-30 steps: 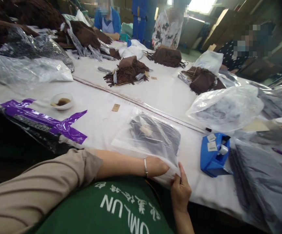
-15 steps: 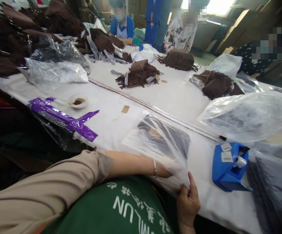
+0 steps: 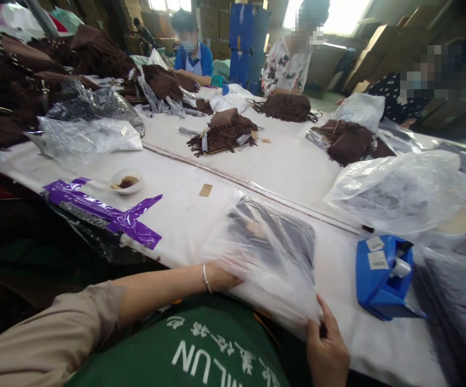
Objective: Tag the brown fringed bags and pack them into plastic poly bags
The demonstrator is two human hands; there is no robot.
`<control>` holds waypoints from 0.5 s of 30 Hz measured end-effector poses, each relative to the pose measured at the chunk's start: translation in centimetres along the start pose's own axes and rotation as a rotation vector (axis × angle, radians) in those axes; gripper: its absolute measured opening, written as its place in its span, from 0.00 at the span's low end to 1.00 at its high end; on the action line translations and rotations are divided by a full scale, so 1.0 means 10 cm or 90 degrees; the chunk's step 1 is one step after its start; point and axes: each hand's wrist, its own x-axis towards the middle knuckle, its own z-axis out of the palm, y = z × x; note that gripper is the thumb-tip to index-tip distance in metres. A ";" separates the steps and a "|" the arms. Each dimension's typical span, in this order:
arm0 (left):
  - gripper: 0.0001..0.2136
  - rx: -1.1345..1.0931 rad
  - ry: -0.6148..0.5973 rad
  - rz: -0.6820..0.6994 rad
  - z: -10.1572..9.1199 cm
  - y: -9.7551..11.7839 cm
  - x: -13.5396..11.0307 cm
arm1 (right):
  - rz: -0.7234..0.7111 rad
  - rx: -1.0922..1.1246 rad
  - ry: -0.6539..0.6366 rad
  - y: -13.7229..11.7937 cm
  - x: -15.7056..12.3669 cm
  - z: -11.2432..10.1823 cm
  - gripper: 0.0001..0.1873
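Observation:
A clear plastic bag (image 3: 273, 269) with a dark folded garment (image 3: 273, 239) inside lies on the white table (image 3: 281, 166) in front of me. My left hand (image 3: 222, 279) is at the bag's near left edge, its fingers partly hidden under the plastic. My right hand (image 3: 327, 346) pinches the bag's near right corner, thumb on top. A silver bangle sits on my left wrist.
A blue tape dispenser (image 3: 384, 277) stands right of the bag. Purple tape strips (image 3: 104, 209) and a small white bowl (image 3: 126, 181) lie to the left. Brown fringed garments (image 3: 224, 131) and plastic bags (image 3: 398, 188) cover the far table. Other people work at the far side.
My left hand has drawn back to the left along the bag's near edge. My right hand has shifted right and nearer, still on the bag's corner.

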 end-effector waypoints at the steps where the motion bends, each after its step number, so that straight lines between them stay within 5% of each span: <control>1: 0.15 -0.004 -0.014 0.033 -0.07 0.06 -0.07 | -0.050 -0.015 0.018 0.01 0.01 -0.01 0.28; 6: 0.17 -0.008 -0.038 0.254 -0.63 0.16 -0.40 | -0.308 -0.046 0.065 -0.04 0.07 -0.05 0.28; 11: 0.22 0.129 0.054 0.101 -0.68 -0.30 -0.35 | -0.466 -0.041 -0.035 0.10 0.27 0.02 0.30; 15: 0.25 0.103 0.026 0.117 -0.57 -0.59 -0.34 | -0.542 -0.021 -0.139 0.29 0.40 0.06 0.35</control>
